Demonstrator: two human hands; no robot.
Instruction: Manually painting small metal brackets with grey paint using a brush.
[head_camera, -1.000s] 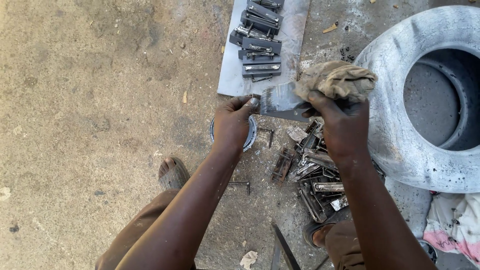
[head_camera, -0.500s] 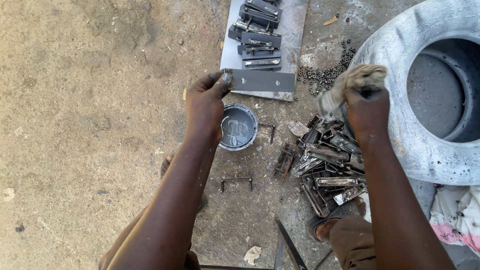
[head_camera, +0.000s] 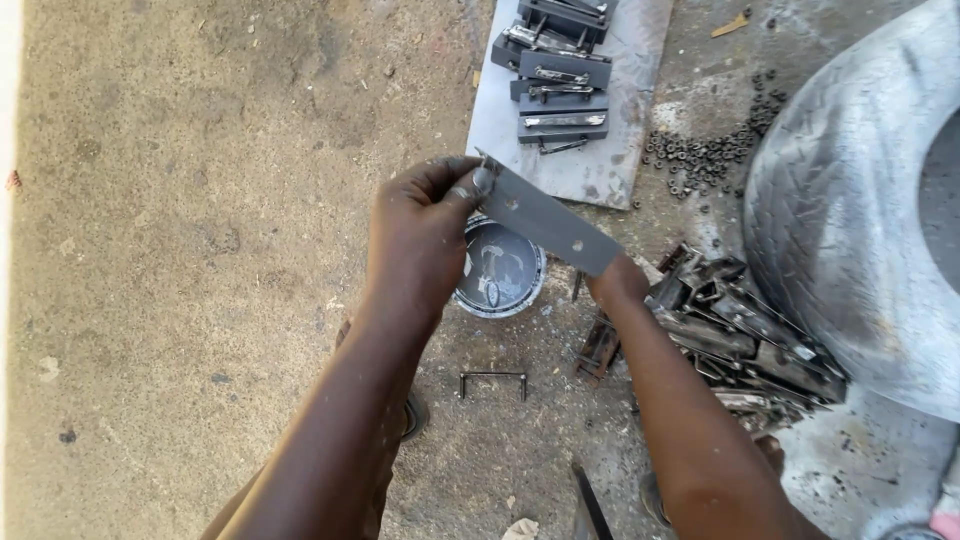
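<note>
A: What's in hand? Landmark is the paint tin (head_camera: 499, 268) on the ground.

B: Grey flat metal plate (head_camera: 548, 218) with small holes, held in the air just above the tin, tilted; left hand (head_camera: 420, 235) closed on its upper-left end, thumb and fingers pinching the corner; right hand (head_camera: 615, 282) under the lower-right end, mostly behind the plate.

A: Right hand's grip?

B: Can't tell; fingers hidden, only wrist and a bit of hand show.

A: Step?

B: Looks like turning or checking a coated plate over the tin; my guess, the next move needs a steady hold by the edges.

A: Surroundings?

B: Beyond the tin, a sheet (head_camera: 590, 150) with finished grey pieces (head_camera: 560, 75), top cut off; right of the tin, a pile of bare metal parts (head_camera: 740, 330) and a big tyre (head_camera: 850, 220), partly out of frame; nearer than the tin, a wire staple (head_camera: 492, 380); tin contents unclear.
</note>
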